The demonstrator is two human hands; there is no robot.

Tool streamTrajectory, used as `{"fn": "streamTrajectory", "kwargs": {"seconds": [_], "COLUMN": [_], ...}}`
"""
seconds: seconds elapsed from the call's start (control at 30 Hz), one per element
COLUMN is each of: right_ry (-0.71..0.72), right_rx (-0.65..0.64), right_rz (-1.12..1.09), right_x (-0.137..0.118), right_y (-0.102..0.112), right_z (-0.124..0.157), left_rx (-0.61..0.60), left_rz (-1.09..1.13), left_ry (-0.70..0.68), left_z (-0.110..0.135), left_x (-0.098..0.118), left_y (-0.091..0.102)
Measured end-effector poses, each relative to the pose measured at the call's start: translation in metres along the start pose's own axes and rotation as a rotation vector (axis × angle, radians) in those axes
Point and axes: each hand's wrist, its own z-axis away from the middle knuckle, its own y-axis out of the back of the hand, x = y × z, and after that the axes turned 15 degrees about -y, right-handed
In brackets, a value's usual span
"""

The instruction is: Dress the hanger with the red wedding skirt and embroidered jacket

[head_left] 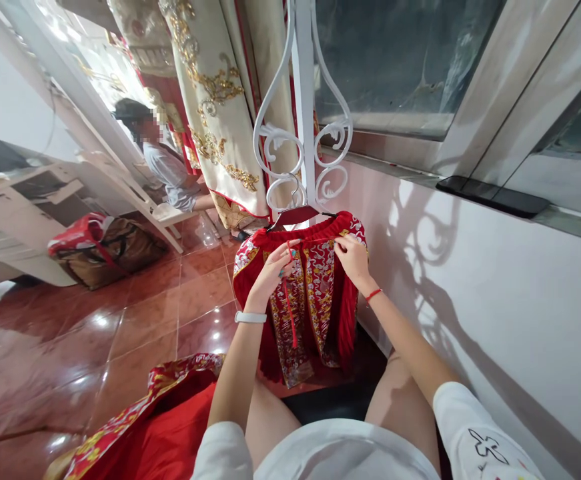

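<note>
In front of me a red embroidered garment (320, 307) with gold and white patterns hangs on a hanger (296, 215). The hanger hooks onto a white scrolled metal rack (304, 100). At the garment's top edge, my left hand (275, 270) is closed on a red cord (290, 310), whose tasselled end dangles below the fingers. My right hand (353, 260) pinches the same cord farther right, close to the garment's right shoulder. Between the two hands the cord runs nearly straight across the top.
Another red embroidered garment (170, 427) lies at lower left. A cream gown with gold beading (220, 107) hangs behind the rack. Farther left, a person (167, 167) sits on a white chair near a brown bag (120, 250). A white wall (495, 300) borders the right, with a black object (493, 197) on its ledge.
</note>
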Motion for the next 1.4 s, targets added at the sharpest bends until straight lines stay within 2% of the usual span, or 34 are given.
{"fn": "streamTrajectory", "kwargs": {"seconds": [0.07,0.13,0.23,0.33,0.47,0.6,0.77,0.87,1.0,1.1,1.2,1.3,1.4], "right_ry": [-0.004,0.008,0.023,0.013,0.095,0.174,0.245,0.239,0.276,0.288,0.215,0.154,0.08], "right_rx": [0.105,0.081,-0.2,-0.447,-0.584,-0.633,-0.603,-0.495,-0.345,-0.204,-0.052,-0.048,-0.106], "right_rz": [-0.148,-0.318,-0.525,-0.575,-0.573,-0.526,-0.388,-0.33,-0.312,-0.299,-0.241,-0.235,-0.41], "right_x": [-0.017,-0.036,-0.052,-0.05,-0.041,-0.039,-0.033,-0.032,-0.037,-0.032,-0.016,-0.004,-0.006], "right_y": [-0.015,-0.029,-0.042,-0.043,-0.037,-0.033,-0.036,-0.043,-0.046,-0.034,-0.016,-0.01,-0.018], "right_z": [-0.006,-0.012,-0.015,-0.017,-0.021,-0.025,-0.025,-0.022,-0.013,-0.012,-0.017,-0.018,-0.01], "left_rx": [0.016,0.048,0.103,0.062,-0.121,-0.174,-0.128,-0.095,-0.114,-0.142,-0.174,-0.164,-0.019], "left_rz": [-0.116,-0.238,-0.435,-0.561,-0.616,-0.676,-0.797,-0.959,-1.237,-1.404,-1.541,-1.472,-1.122], "left_ry": [-0.081,-0.151,-0.274,-0.356,-0.387,-0.475,-0.534,-0.595,-0.696,-0.713,-0.669,-0.614,-0.541], "left_z": [-0.004,-0.008,-0.015,-0.023,-0.034,-0.039,-0.032,-0.028,-0.026,-0.023,-0.015,-0.01,-0.011], "left_x": [-0.001,-0.004,-0.01,-0.013,-0.022,-0.03,-0.024,-0.017,-0.011,-0.005,0.001,0.001,-0.009], "left_y": [-0.005,-0.006,0.001,0.011,0.017,0.018,0.019,0.014,0.012,0.025,0.044,0.051,0.04]}}
